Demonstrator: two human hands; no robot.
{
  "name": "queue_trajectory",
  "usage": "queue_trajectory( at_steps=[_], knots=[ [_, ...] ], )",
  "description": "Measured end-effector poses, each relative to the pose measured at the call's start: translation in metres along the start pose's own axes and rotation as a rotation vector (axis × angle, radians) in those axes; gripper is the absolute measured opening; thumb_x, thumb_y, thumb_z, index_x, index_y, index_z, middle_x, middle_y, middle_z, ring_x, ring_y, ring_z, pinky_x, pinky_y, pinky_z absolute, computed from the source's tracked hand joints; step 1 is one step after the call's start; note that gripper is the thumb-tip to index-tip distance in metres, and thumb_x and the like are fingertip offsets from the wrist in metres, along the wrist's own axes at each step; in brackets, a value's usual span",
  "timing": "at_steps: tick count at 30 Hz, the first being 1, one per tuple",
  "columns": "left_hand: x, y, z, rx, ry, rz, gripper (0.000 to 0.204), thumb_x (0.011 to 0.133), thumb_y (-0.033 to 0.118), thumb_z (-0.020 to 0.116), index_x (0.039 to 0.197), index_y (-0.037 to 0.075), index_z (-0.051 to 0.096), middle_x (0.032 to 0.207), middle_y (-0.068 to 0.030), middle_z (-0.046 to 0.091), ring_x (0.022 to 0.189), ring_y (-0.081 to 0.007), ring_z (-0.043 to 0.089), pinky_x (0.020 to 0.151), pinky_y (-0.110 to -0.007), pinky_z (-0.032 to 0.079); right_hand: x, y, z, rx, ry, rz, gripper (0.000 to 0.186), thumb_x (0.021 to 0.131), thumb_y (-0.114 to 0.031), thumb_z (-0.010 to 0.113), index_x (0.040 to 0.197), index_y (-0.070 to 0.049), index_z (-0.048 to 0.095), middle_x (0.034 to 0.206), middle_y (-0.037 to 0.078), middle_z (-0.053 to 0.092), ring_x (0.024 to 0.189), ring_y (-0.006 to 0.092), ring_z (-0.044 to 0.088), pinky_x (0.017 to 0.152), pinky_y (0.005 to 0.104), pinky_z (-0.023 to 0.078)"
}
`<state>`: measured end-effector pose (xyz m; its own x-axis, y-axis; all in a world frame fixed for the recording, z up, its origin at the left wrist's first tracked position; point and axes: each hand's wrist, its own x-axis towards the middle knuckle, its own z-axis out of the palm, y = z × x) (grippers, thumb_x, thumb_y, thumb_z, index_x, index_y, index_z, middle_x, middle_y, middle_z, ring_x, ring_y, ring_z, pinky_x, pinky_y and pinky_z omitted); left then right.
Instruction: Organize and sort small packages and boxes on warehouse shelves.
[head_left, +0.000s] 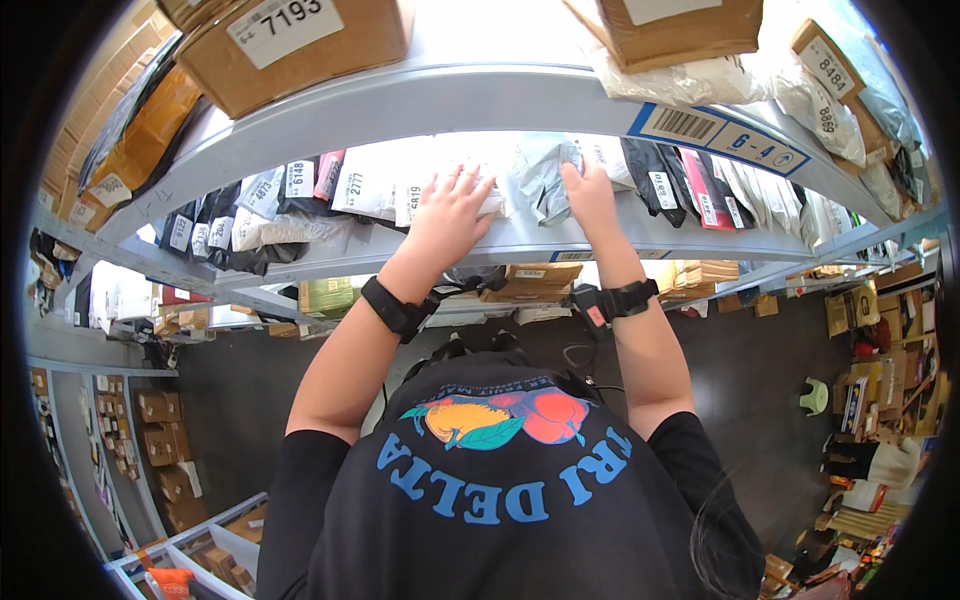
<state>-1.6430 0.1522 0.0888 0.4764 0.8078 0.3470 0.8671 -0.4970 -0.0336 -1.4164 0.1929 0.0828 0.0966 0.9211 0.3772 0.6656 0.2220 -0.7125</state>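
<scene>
On the shelf [540,240] in front of me, parcels stand packed in a row. My right hand [594,202] pinches the right edge of a light grey plastic mailer bag [543,180], which stands in the row with its surface creased. To its left, my left hand [452,212] lies with fingers spread against white mailer bags [378,178] that carry printed labels. The palm faces the bags and nothing is gripped in it. Dark mailer bags [655,180] stand just right of my right hand.
A shelf beam [480,98] crosses above my hands, with a large cardboard box [290,50] and another carton [680,35] over it. Cartons [540,275] sit on a lower level. Behind me are a dark floor [240,410], a green stool [814,396] and more shelving [95,440].
</scene>
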Motion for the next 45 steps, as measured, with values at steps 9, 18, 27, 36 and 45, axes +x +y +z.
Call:
queue_trajectory(
  at_steps=[9, 18, 27, 36, 45],
  knots=[
    [-0.006, 0.01, -0.045, -1.548, 0.135, -0.548, 0.081, 0.097, 0.036, 0.057, 0.152, -0.001, 0.01, 0.128, -0.0204, 0.049, 0.105, -0.021, 0.054, 0.09, -0.033, 0.046, -0.061, -0.084, -0.012, 0.362, -0.189, 0.027, 0.04, 0.092, -0.017, 0.055, 0.127, 0.002, 0.052, 0.098, 0.019, 0.065, 0.082, 0.0259, 0.062, 0.075, 0.0349, 0.049],
    [-0.113, -0.047, -0.111, -1.973, 0.05, -0.564, 0.06, 0.092, 0.029, 0.062, 0.137, -0.002, 0.04, 0.126, -0.0129, 0.056, 0.114, -0.0196, 0.056, 0.096, -0.034, 0.047, -0.104, -0.177, -0.004, -0.094, -0.664, -0.828, 0.08, 0.081, -0.044, 0.066, 0.145, -0.006, 0.036, 0.132, 0.02, 0.041, 0.127, 0.0399, 0.039, 0.105, 0.0503, 0.032],
    [-0.241, -0.101, -0.178, -1.974, 0.177, -0.909, 0.049, 0.092, 0.017, 0.056, 0.134, -0.005, 0.047, 0.123, -0.0149, 0.061, 0.107, -0.0196, 0.063, 0.09, -0.03, 0.051, -0.094, -0.222, 0.054, 0.2, -0.769, -0.79, 0.066, 0.08, -0.022, 0.071, 0.14, -0.012, 0.044, 0.142, 0.019, 0.037, 0.132, 0.0382, 0.037, 0.108, 0.0466, 0.032],
    [-0.304, -0.142, -0.208, -0.952, -0.025, -0.826, 0.044, 0.081, 0.021, 0.066, 0.118, -0.003, 0.058, 0.099, -0.017, 0.066, 0.09, -0.0221, 0.064, 0.082, -0.034, 0.049, -0.074, -0.314, 0.096, -0.109, -0.648, -1.011, 0.063, 0.081, -0.019, 0.068, 0.138, -0.009, 0.044, 0.139, 0.019, 0.041, 0.129, 0.0404, 0.04, 0.108, 0.0474, 0.033],
    [-0.415, -0.165, -0.246, -0.743, 0.158, -1.247, 0.041, 0.079, 0.015, 0.063, 0.115, -0.004, 0.058, 0.095, -0.0176, 0.065, 0.087, -0.0249, 0.063, 0.082, -0.034, 0.049, -0.039, -0.425, 0.258, 0.051, -0.618, -0.992, 0.049, 0.083, -0.017, 0.058, 0.131, -0.01, 0.05, 0.12, 0.021, 0.056, 0.113, 0.0391, 0.054, 0.095, 0.0453, 0.044]
  ],
)
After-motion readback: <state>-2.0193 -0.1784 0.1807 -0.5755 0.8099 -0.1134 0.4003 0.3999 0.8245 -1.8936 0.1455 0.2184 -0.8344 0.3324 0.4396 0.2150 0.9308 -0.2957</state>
